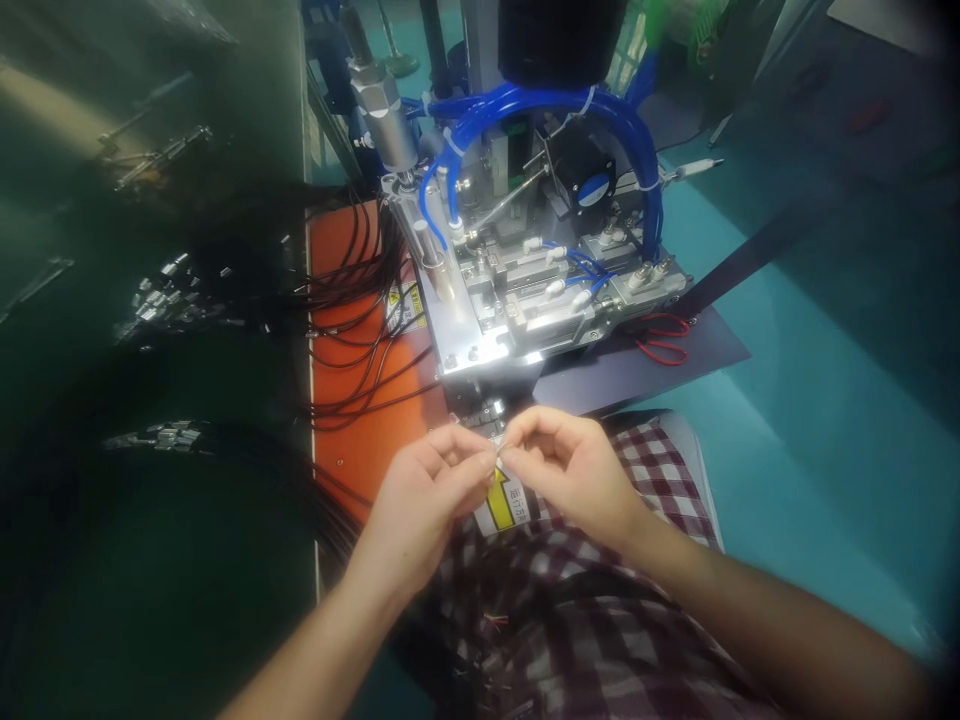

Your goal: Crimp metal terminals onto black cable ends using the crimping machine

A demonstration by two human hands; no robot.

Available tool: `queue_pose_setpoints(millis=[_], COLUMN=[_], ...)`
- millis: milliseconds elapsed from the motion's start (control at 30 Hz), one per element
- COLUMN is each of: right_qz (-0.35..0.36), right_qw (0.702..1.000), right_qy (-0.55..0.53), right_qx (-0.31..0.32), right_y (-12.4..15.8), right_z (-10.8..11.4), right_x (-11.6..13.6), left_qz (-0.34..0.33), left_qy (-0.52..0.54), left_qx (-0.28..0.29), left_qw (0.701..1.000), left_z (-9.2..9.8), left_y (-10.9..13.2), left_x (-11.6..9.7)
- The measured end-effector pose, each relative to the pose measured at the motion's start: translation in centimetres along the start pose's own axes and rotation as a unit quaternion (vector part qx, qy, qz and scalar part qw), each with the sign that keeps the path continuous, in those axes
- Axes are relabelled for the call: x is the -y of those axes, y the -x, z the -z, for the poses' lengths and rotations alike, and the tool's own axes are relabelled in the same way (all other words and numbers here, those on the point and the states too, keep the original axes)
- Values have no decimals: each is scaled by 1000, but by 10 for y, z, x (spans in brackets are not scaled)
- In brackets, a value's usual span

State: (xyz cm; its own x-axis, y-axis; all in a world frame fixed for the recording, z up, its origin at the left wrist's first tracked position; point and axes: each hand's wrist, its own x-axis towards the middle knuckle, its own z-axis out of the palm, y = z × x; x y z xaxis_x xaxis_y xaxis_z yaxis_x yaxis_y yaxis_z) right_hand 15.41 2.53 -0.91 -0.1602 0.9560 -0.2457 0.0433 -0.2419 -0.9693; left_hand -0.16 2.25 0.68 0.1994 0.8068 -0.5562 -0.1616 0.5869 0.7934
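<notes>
My left hand (427, 495) and my right hand (566, 465) meet fingertip to fingertip just below the front of a small metal machine (517, 290). Both hands are pinched shut on a tiny metal connector part (498, 452) between them; it is too small to make out in detail. Under the hands is a yellow and white warning label (508, 503) and checked cloth (600, 600) on my lap.
The machine carries blue air hoses (525, 105), a silver cylinder (382, 110) and a small black fan (585, 170). Black cables (360, 300) spread over an orange mat (367, 430) at left. Bundles of cables with metal ends (161, 300) lie further left. Red wire (664, 340) sits right of the machine.
</notes>
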Motion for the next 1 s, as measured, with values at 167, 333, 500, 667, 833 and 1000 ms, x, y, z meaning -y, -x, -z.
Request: queue_pose_setpoints(millis=[167, 333, 500, 667, 833, 1000], right_qz=[31, 10, -23, -49, -23, 171], right_qw=[999, 1000, 999, 995, 998, 974], right_qy=[9, -3, -13, -62, -32, 145], right_qx=[5, 19, 43, 58, 46, -43], right_y=[0, -2, -3, -3, 1, 7], right_z=[2, 4, 6, 5, 7, 15], right_x=[-1, -1, 2, 3, 0, -2], left_qz=[-2, 1, 2, -8, -7, -5], left_qy=[-1, 0, -3, -4, 4, -1], left_qx=[5, 6, 14, 12, 8, 2], left_qw=[1000, 1000, 1000, 1000, 1000, 1000], left_z=[0, 0, 1, 0, 0, -1], left_y=[-1, -2, 0, 0, 0, 0], left_x=[0, 1, 0, 1, 2, 1])
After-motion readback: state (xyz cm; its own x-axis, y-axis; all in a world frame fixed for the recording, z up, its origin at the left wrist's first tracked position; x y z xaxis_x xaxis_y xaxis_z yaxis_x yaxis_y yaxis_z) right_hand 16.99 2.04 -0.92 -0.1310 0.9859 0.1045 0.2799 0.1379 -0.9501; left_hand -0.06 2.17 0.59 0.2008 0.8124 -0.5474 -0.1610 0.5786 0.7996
